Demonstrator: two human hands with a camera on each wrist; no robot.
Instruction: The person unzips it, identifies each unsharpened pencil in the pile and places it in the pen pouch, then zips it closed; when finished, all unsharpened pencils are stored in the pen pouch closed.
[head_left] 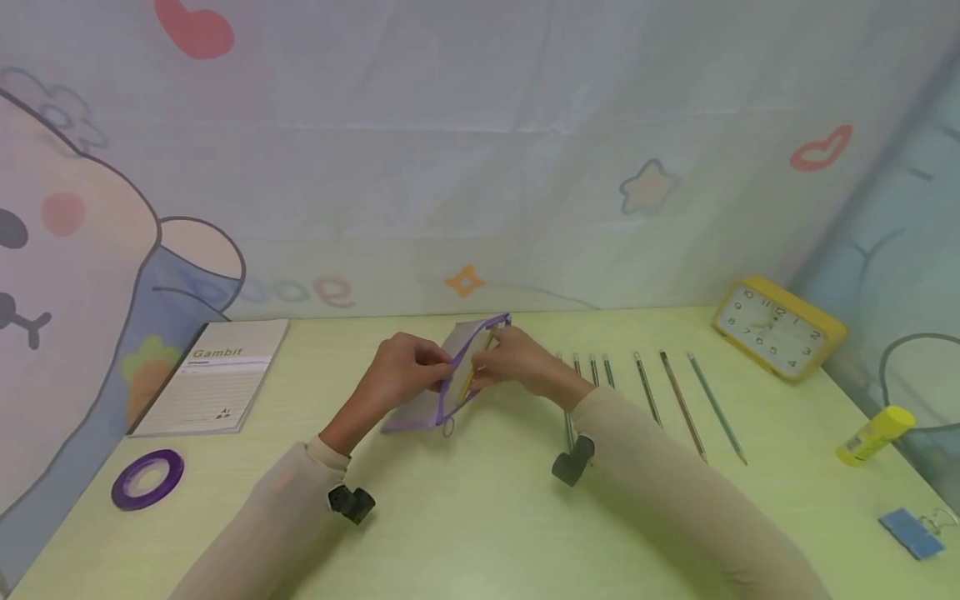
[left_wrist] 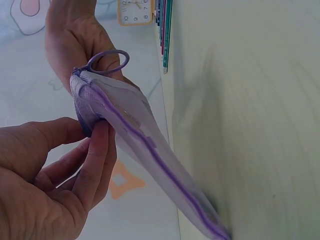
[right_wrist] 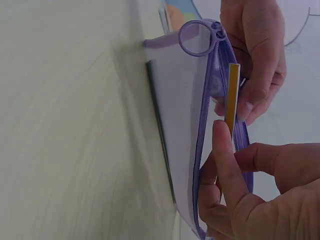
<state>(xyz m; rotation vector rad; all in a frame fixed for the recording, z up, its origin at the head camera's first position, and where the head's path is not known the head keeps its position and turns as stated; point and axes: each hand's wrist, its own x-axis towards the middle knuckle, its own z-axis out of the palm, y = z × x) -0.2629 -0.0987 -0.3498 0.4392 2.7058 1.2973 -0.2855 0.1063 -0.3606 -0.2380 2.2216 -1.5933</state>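
A whitish mesh zip pouch [head_left: 417, 412] with purple trim stands tilted on the table, its zipper open. My left hand [head_left: 403, 368] pinches one edge of the opening between thumb and fingers. At the mouth, my right hand [head_left: 517, 360] holds a slim yellow strip [right_wrist: 232, 95] with a pale edge, which lies partly within the opening; its kind is not clear. The purple ring pull [left_wrist: 124, 64] hangs at one end of the zipper. A dark thin stick [right_wrist: 159, 120] shows along the pouch's lower side. The right fingertips are partly hidden by the pouch in the left wrist view.
Several pencils [head_left: 683, 406] lie in a row to the right. Beyond them are a yellow clock [head_left: 780, 329], a glue stick [head_left: 876, 435] and a blue binder clip [head_left: 911, 533]. On the left lie a notebook [head_left: 213, 383] and a purple tape roll [head_left: 123, 492]. A printed curtain [head_left: 450, 167] hangs behind.
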